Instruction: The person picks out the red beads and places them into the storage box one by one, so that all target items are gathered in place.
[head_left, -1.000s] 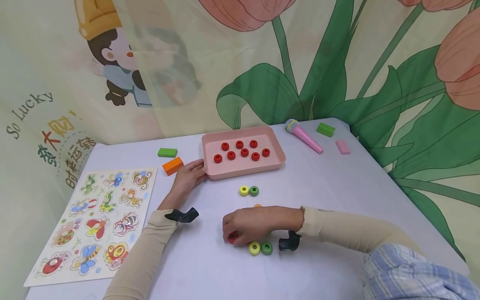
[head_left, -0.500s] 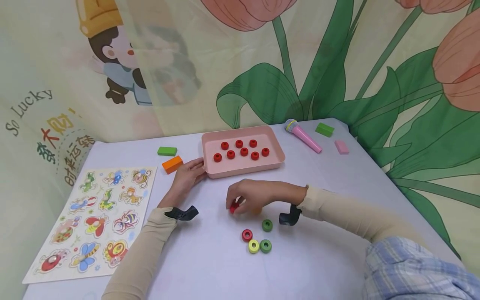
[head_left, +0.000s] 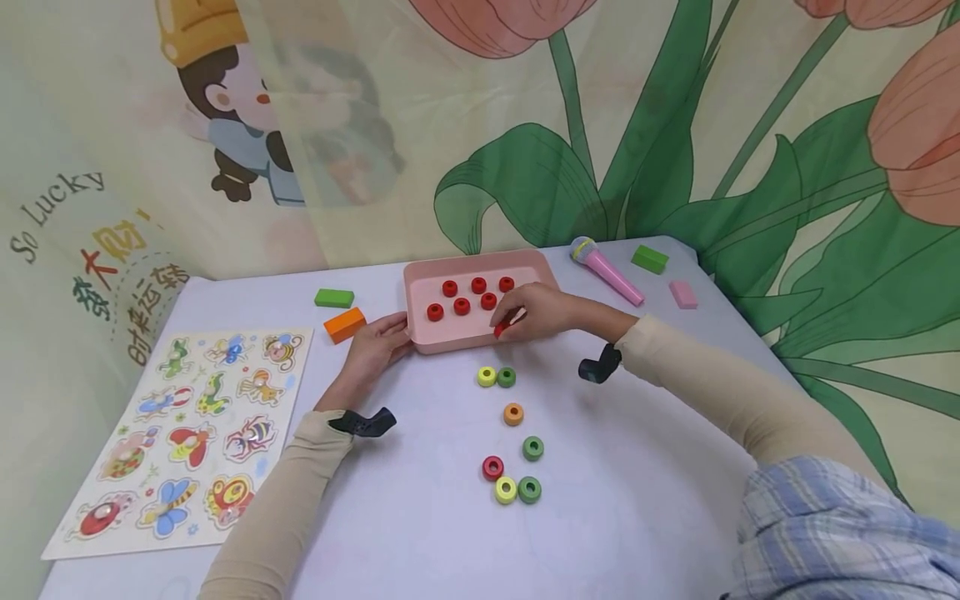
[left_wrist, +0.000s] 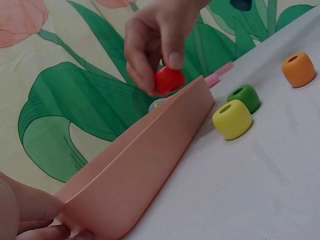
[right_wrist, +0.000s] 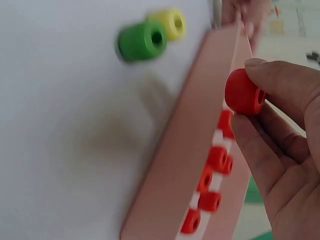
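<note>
My right hand (head_left: 542, 312) pinches a red bead (right_wrist: 243, 92) between thumb and fingertips, above the front right part of a pink tray (head_left: 450, 340). Several red beads (head_left: 461, 307) sit in the tray, and the right hand hides part of its right side. At the tray's front left corner my left hand (head_left: 375, 346) grips the edge, its fingertips at the wall and rim in the left wrist view. Just in front of the tray lie a yellow bead (left_wrist: 232, 119) and a green bead (left_wrist: 245, 97), side by side.
Nearer me lie an orange bead (head_left: 513, 414), a red bead (head_left: 492, 467), another yellow bead (head_left: 506, 490) and two green beads (head_left: 533, 447). An insect puzzle board (head_left: 180, 442), an orange block (head_left: 345, 325), green blocks (head_left: 334, 297), a pink toy microphone (head_left: 609, 272) and a pink block (head_left: 683, 294) surround them.
My right hand has picked up a red bead from the near group and carried it forward over the tray, uncovering the loose beads. The left hand stays at the tray.
</note>
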